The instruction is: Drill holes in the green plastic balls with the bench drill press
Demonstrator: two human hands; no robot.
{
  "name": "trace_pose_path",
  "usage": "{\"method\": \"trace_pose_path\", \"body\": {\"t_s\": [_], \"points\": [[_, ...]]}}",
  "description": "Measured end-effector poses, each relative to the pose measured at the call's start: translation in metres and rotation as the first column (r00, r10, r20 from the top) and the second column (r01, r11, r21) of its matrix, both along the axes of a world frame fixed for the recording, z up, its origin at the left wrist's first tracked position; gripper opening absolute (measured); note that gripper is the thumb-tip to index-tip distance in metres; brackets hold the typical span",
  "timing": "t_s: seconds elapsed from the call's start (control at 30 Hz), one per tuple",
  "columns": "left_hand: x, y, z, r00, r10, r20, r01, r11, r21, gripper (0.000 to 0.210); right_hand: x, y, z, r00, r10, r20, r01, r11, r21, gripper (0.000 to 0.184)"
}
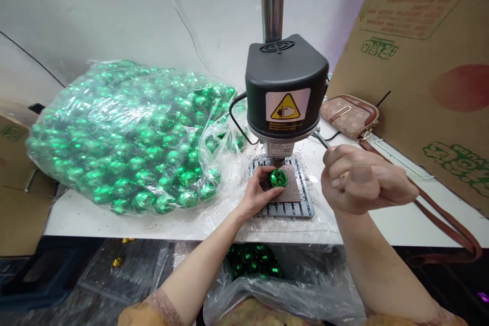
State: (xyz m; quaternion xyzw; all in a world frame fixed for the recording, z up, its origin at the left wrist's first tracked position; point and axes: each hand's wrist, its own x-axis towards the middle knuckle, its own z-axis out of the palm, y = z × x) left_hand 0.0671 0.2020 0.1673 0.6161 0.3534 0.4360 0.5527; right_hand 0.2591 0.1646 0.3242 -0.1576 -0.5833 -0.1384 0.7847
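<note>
A shiny green faceted ball [278, 178] rests on a brown board [292, 191] on the slotted base of a bench drill press [286, 86]. My left hand [260, 191] curls around the ball from the left, thumb in front and fingers behind, gripping it under the drill's tip. At the right of the machine my right hand [362, 178] is closed around the end of the metal feed lever [321, 138]. The drill's tip meets the top of the ball; whether it has entered cannot be made out.
A large clear bag of green balls [130, 137] fills the table's left. A brown patterned purse [349, 114] with a strap lies at right, before a big cardboard box [428, 71]. Below the table edge, an open plastic bag [290, 290] holds more green balls.
</note>
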Motion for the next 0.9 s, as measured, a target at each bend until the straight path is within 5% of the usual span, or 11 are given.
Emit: {"method": "trace_pose_path", "body": {"t_s": [0.17, 0.3, 0.4, 0.5, 0.6, 0.73, 0.8, 0.9], "points": [[-0.001, -0.002, 0.005, 1.000, 0.003, -0.016, -0.003, 1.000, -0.008, 0.074, -0.005, -0.004, 0.004, 0.997, -0.017, -0.079, 0.011, 0.997, -0.082, 0.057], [0.004, -0.003, 0.012, 0.999, 0.026, -0.019, -0.026, 1.000, -0.016, 0.073, -0.014, -0.002, 0.042, 0.962, -0.105, -0.252, 0.040, 0.967, -0.251, 0.056], [0.002, -0.011, 0.017, 0.989, 0.142, -0.043, -0.141, 0.990, 0.021, 0.069, -0.015, 0.002, 0.070, 0.950, -0.053, -0.307, -0.074, 0.919, -0.387, 0.054], [-0.017, -0.037, 0.018, 0.964, 0.231, -0.132, -0.217, 0.969, 0.114, 0.064, -0.013, 0.005, 0.080, 0.946, -0.021, -0.323, -0.122, 0.901, -0.416, 0.052], [-0.048, -0.077, 0.011, 0.965, 0.043, -0.258, 0.023, 0.969, 0.248, 0.060, -0.009, 0.005, 0.077, 0.958, -0.043, -0.283, -0.081, 0.908, -0.412, 0.053], [-0.085, -0.109, 0.005, 0.817, -0.276, -0.507, 0.467, 0.831, 0.301, 0.066, -0.008, 0.006, 0.072, 0.960, -0.044, -0.276, -0.073, 0.914, -0.399, 0.053], [-0.094, -0.099, 0.011, 0.781, -0.291, -0.552, 0.500, 0.821, 0.274, 0.067, -0.009, 0.006, 0.072, 0.956, -0.040, -0.290, -0.081, 0.915, -0.395, 0.054], [-0.097, -0.043, 0.037, 0.870, -0.064, -0.489, 0.269, 0.892, 0.363, 0.045, -0.010, 0.006, 0.074, 0.951, -0.034, -0.307, -0.095, 0.913, -0.396, 0.055]]}}
